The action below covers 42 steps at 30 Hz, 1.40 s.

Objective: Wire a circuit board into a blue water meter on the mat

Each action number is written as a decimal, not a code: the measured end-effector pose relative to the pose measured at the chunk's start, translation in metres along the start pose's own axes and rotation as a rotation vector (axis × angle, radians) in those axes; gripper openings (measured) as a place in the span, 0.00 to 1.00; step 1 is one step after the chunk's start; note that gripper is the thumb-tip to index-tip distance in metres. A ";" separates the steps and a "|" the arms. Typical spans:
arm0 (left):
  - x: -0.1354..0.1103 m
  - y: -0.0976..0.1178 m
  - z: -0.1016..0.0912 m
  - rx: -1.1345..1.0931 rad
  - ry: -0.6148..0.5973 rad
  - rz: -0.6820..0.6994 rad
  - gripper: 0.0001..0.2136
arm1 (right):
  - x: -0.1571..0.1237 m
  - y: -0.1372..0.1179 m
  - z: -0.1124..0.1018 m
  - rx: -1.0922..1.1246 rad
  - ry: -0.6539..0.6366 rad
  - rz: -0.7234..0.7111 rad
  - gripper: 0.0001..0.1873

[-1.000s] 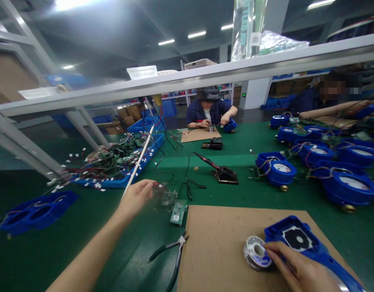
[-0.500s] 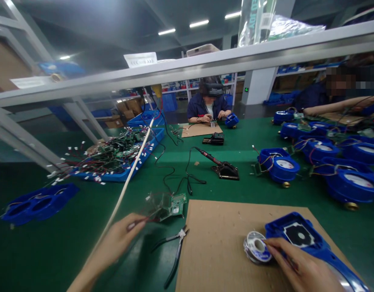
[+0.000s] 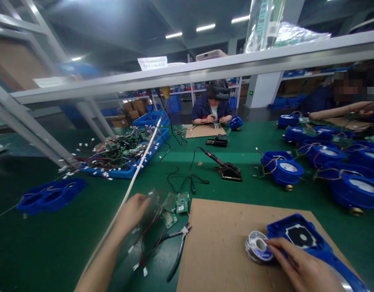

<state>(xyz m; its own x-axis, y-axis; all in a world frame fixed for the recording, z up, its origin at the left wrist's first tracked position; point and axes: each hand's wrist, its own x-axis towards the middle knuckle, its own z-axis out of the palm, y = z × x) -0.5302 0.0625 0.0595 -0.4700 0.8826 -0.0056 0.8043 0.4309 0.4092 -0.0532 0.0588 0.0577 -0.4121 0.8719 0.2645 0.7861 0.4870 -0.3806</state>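
Note:
My left hand (image 3: pixel 134 213) is beside a small group of green circuit boards (image 3: pixel 170 218) left of the cardboard. Its fingers are bent and blurred, so whether they hold anything is unclear. Red and black wires (image 3: pixel 150 227) with white plugs trail from the boards across the green table. Just below lie cutting pliers (image 3: pixel 182 239) with spread handles. On the cardboard, the fingertips of my right hand (image 3: pixel 299 261) are closed at the edge of a spool of solder wire (image 3: pixel 257 248). Behind that hand is an open blue meter housing (image 3: pixel 293 231), partly covered by it.
A soldering iron (image 3: pixel 219 158) rests in its stand (image 3: pixel 232 172). Blue meters (image 3: pixel 284 168) crowd the right side. At left are a blue tray (image 3: pixel 120 173) heaped with wired boards and a blue housing (image 3: pixel 51 196). A pale rod (image 3: pixel 135 176) slants past my left arm. Two people work beyond.
My left hand has moved up and right, and the wired boards it held are now lying beside the other board, above the pliers. My right hand stays at the spool. The view has shifted slightly.

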 end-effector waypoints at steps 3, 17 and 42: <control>0.025 0.007 0.013 0.103 -0.008 -0.028 0.15 | 0.000 -0.001 0.000 0.000 -0.007 0.005 0.12; -0.009 0.036 -0.020 0.342 0.556 0.474 0.13 | -0.001 -0.004 -0.001 0.076 -0.069 0.046 0.11; -0.052 0.237 0.144 -0.698 -0.745 1.070 0.07 | -0.013 0.002 -0.029 0.286 0.090 0.361 0.07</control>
<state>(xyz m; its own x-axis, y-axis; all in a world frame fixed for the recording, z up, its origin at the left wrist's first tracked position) -0.2627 0.1455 0.0251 0.6844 0.6992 0.2067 0.2054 -0.4568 0.8655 -0.0331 0.0473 0.0789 -0.0846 0.9864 0.1409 0.7078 0.1590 -0.6882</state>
